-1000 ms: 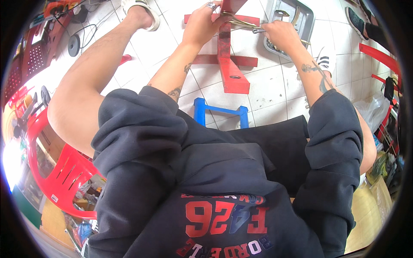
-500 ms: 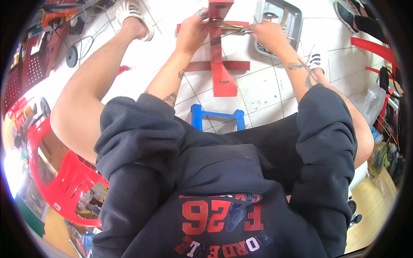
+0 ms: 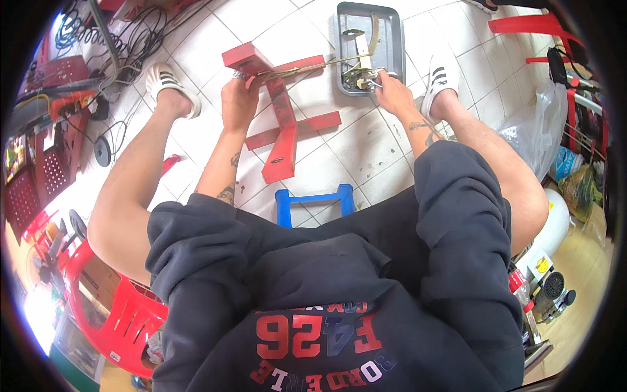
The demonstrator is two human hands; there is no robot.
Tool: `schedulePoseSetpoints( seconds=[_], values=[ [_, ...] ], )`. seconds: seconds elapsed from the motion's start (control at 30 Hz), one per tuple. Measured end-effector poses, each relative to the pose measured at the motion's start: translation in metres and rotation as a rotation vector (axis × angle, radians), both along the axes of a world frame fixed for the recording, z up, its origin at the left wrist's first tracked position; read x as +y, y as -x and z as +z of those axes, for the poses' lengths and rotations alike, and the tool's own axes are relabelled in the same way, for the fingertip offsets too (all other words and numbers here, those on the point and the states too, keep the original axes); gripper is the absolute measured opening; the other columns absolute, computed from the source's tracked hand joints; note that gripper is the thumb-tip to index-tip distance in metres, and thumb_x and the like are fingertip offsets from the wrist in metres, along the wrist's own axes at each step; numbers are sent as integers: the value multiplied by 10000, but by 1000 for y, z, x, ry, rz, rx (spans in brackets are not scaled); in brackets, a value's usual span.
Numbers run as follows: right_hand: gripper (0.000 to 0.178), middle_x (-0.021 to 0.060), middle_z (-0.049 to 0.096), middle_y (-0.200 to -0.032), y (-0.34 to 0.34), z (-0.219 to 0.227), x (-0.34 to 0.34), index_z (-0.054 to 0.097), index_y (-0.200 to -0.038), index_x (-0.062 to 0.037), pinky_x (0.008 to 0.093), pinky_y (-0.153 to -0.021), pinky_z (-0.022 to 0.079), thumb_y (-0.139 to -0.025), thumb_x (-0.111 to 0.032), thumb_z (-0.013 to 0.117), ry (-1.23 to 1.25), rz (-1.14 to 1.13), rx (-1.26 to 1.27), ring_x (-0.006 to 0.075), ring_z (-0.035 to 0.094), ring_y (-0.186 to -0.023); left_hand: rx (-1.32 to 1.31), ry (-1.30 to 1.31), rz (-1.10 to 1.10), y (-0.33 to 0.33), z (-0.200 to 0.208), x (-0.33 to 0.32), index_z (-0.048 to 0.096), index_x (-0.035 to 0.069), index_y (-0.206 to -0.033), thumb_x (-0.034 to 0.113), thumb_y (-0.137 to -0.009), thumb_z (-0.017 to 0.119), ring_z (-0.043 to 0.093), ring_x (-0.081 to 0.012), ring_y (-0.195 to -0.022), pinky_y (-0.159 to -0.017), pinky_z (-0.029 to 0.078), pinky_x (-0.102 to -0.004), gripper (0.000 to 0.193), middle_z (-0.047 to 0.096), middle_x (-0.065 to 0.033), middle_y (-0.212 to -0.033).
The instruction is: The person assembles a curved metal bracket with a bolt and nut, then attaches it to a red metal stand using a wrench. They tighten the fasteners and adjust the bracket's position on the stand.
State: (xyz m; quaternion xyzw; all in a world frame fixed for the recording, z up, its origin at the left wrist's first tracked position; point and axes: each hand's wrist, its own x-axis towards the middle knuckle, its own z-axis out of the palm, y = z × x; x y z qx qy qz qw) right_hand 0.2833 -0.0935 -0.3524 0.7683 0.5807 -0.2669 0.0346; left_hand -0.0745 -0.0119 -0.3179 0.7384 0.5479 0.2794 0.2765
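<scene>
Red stand [image 3: 282, 108] on white tiles [image 3: 375, 140], left hand [image 3: 239, 104] at its upper end, fingers closed on a thin brass rod [image 3: 326, 64], its far end over a grey tray [image 3: 399, 39] of metal parts [image 3: 356, 80], right hand [image 3: 394, 95] at the tray's near corner, fingertips pinched on a silver tool [image 3: 376, 83].

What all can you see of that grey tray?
The tray is grey, metal-looking and rectangular, with rounded corners and raised walls. It lies flat on the white tiles, right of the red stand. Small metal parts crowd its near end; a curved strip lies farther back. The right hand overlaps its near-right corner; contact is unclear.
</scene>
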Motion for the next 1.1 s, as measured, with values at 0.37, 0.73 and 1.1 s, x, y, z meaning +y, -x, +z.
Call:
schedulePoseSetpoints(
  seconds=[0.37,0.73,1.1],
  values=[
    [250,187,726,-932,33,-20,4,640,-1024,-62,511,-784,566,-918,-284,599,-66,119,102,391,706,-893,195,109,14,-6,16,-1,756,38,-1007,143,-938,676,720,-348,-796,-702,539,-388,149,756,-153,-880],
    [247,182,747,-974,76,-62,64,743,-995,-37,480,-797,593,-957,-142,523,-139,-273,-51,384,728,-942,152,52,23,-2,3,-3,698,56,-1057,163,-928,709,708,-347,-735,-647,527,-418,168,744,-155,-836],
    [239,119,691,-1131,70,-73,85,745,-1022,-98,453,-842,576,-957,-144,520,-77,-46,-207,343,707,-1023,57,129,108,-8,11,-12,710,34,-1029,110,-907,705,690,-331,-690,-623,519,-408,144,705,-162,-772]
  ],
)
